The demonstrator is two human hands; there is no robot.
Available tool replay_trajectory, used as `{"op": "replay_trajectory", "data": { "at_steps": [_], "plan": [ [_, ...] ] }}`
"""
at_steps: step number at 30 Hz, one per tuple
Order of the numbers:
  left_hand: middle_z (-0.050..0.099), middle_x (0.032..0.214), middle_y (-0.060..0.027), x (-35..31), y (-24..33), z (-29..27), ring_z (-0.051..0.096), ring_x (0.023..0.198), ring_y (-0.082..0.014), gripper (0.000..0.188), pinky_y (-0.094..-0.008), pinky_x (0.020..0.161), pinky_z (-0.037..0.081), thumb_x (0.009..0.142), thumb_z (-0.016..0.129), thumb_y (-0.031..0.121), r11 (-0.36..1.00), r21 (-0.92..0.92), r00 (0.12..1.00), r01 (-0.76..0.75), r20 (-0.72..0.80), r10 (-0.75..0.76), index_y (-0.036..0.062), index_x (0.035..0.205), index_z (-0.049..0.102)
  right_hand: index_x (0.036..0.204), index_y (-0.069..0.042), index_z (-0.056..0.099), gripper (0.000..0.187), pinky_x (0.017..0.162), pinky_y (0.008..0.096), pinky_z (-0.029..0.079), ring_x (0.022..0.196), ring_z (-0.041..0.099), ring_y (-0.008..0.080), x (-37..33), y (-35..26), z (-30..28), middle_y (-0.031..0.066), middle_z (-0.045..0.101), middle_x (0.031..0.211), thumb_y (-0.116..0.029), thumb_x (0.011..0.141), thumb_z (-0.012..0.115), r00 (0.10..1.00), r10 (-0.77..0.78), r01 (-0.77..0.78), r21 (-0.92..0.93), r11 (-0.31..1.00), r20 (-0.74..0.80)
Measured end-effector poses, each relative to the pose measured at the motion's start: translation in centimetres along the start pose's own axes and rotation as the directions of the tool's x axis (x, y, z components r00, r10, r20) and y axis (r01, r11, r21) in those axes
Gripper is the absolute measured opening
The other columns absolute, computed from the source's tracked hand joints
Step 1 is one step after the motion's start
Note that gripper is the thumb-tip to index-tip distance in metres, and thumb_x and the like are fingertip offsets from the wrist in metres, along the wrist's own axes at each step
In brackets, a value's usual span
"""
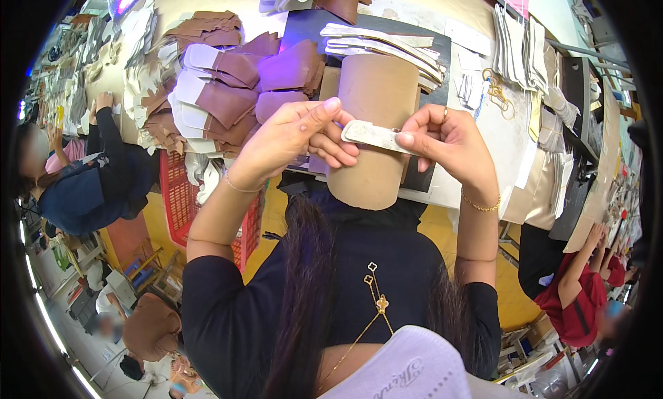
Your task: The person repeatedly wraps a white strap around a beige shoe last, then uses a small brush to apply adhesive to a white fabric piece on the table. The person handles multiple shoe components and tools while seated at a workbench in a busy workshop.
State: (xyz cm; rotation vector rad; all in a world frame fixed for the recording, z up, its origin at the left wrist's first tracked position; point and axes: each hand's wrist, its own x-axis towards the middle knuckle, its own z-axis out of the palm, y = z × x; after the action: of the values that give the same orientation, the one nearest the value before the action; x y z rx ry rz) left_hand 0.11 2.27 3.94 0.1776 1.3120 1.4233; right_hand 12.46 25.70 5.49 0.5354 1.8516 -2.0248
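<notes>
A pale, whitish strip with a rounded end (376, 134) is held level above a curved tan board (366, 178). My right hand (445, 138) pinches its right part between thumb and fingers. At the rounded end, my left hand (297, 133) has its fingers loosely bent beside and partly behind the strip, the thumb raised away from it. Beyond the board lies a stack of long white strips (383, 43) on a dark mat (300, 26).
Stacks of brown cut pieces (228, 102), several with white parts, cover the table at left. A red plastic basket (176, 199) stands below the left edge. White strips hang in a bundle (511, 50) at right, near yellow-handled scissors (498, 95). Other people work on both sides.
</notes>
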Motion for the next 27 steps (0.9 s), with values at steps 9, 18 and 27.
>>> {"op": "replay_trajectory", "data": {
  "at_steps": [9, 18, 27],
  "plan": [
    [0.071, 0.093, -0.0223, 0.1, 0.0, -0.1, 0.075, 0.082, -0.0255, 0.044, -0.0287, 0.07, 0.062, 0.105, 0.049, 0.037, 0.994, -0.105, 0.999, 0.041, 0.017, -0.039, -0.0058, 0.108, 0.058, 0.088, 0.0, 0.066, 0.02, 0.049, 0.0173, 0.045, 0.054, 0.057, 0.004, 0.7, 0.5, 0.2, 0.0027, 0.067, 0.073, -0.017, 0.089, 0.076, 0.999, 0.033, -0.033, -0.029, 0.999, -0.018],
    [0.072, 0.092, -0.0198, 0.3, 0.6, 0.4, 0.075, 0.08, -0.0237, 0.033, -0.0272, 0.068, 0.061, 0.101, 0.06, 0.025, 0.997, 0.011, 0.997, 0.072, -0.011, -0.072, -0.0075, 0.107, 0.062, 0.088, 0.0, 0.066, 0.018, 0.05, 0.0172, 0.046, 0.057, 0.058, 0.0038, 0.8, 0.4, 0.3, 0.0019, 0.066, 0.075, -0.015, 0.088, 0.076, 0.998, 0.046, -0.05, -0.09, 0.995, -0.04],
    [0.072, 0.083, -0.0169, 0.3, 0.6, 0.7, 0.074, 0.071, -0.0203, 0.025, -0.0257, 0.062, 0.059, 0.097, 0.063, 0.016, 0.992, 0.122, 0.998, 0.034, -0.065, -0.026, -0.0087, 0.102, 0.063, 0.089, 0.0, 0.066, 0.016, 0.061, 0.0188, 0.051, 0.065, 0.061, 0.0054, 0.6, 1.1, 0.6, 0.0017, 0.066, 0.078, -0.012, 0.088, 0.076, 0.998, -0.021, 0.016, -0.075, 0.997, -0.054]
  ]
}}
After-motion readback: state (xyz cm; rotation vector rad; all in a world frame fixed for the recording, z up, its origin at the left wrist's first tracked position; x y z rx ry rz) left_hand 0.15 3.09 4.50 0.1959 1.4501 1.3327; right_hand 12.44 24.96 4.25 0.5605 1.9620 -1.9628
